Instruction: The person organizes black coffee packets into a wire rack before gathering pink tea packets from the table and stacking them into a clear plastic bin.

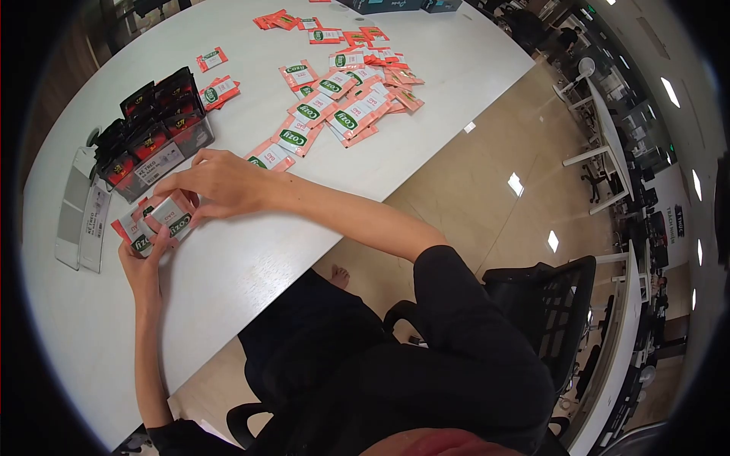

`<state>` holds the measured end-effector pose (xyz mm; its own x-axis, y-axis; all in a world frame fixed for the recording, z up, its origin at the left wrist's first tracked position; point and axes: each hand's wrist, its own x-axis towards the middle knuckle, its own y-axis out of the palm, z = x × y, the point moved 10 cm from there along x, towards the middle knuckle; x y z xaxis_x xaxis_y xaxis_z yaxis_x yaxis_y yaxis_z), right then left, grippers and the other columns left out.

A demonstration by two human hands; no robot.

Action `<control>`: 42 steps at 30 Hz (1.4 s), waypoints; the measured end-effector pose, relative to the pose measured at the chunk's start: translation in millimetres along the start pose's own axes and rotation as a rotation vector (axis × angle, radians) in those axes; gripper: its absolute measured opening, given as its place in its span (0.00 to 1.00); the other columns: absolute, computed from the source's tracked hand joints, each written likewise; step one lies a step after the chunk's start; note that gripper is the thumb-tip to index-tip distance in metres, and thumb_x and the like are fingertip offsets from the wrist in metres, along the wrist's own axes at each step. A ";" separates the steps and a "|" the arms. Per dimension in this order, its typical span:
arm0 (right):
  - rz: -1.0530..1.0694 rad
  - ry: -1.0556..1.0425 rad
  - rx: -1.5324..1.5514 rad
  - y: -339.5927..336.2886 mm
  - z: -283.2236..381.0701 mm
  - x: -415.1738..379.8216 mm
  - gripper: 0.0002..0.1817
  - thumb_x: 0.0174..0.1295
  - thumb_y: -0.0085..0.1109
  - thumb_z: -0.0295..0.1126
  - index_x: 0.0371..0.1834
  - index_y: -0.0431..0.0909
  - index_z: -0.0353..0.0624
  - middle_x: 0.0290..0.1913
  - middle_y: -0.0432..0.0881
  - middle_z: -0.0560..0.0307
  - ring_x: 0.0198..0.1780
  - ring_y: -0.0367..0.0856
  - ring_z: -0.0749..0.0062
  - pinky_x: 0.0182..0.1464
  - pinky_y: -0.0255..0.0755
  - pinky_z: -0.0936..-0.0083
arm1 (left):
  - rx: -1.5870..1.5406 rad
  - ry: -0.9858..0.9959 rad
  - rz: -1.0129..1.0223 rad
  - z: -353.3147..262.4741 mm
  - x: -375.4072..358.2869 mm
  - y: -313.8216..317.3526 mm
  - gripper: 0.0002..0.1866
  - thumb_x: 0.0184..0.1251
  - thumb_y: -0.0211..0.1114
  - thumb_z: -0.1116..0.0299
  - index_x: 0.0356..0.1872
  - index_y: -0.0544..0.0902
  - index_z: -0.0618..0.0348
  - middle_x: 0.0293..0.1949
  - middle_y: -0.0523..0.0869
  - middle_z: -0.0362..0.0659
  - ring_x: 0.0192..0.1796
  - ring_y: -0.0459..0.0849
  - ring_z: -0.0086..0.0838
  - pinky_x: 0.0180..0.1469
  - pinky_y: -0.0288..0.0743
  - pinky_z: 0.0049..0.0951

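Observation:
Several orange and white Cozy sachets [175,211] are held together between my two hands, low over the white table's left part. Below them, my left hand [144,262] grips the bunch with thumb and fingers. From the upper right my right hand [217,185] pinches the same sachets, its fingers curled over their edge. Just beyond my hands stands a clear bin [199,135] filled with black and red packets [152,114]. A loose pile of Cozy sachets [334,110] spreads across the table's middle, its near end close to my right forearm.
An empty clear plastic holder [74,213] lies left of the bin. Two more sachet groups lie behind it and at the table's far side. Dark boxes [388,6] stand at the far edge. A black mesh chair [544,304] is at the right.

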<state>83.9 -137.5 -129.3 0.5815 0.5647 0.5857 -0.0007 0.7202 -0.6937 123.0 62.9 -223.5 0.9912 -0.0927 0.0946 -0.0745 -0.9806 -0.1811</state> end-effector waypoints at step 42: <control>-0.246 0.008 -0.155 -51.8 -5.0 -1.2 0.16 0.57 0.68 0.16 0.48 0.87 0.43 0.39 0.83 0.58 0.31 0.85 0.72 0.34 0.75 0.76 | 0.020 0.167 -0.036 -43.2 -1.7 4.1 0.24 0.66 0.78 0.55 0.52 0.84 0.64 0.38 0.91 0.43 0.38 0.86 0.23 0.43 0.82 0.26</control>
<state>87.3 -177.5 -96.1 0.5553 0.3773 0.7411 0.2651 0.7644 -0.5878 116.2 51.6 -182.1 0.9611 -0.0868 0.2623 -0.0356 -0.9803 -0.1940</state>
